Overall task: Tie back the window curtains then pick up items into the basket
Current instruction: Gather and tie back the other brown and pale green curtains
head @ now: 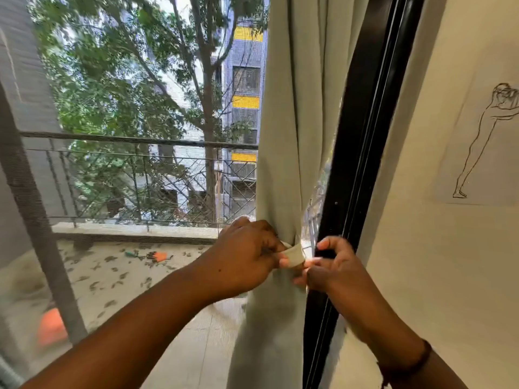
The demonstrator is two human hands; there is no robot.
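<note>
A pale green curtain (292, 141) hangs gathered at the right side of the window, pinched narrow at waist height. A cream fabric tie-back band (295, 255) wraps around that pinched part. My left hand (247, 256) grips the band's left end against the curtain. My right hand (328, 268) pinches the band's right end beside the black window frame (362, 136). No basket is in view.
Through the mesh screen lies a balcony floor (118, 273) strewn with dry leaves, small orange and teal objects (151, 255) and a metal railing (134, 141). A cream wall (438, 248) with a line drawing of a figure (483, 141) stands at the right.
</note>
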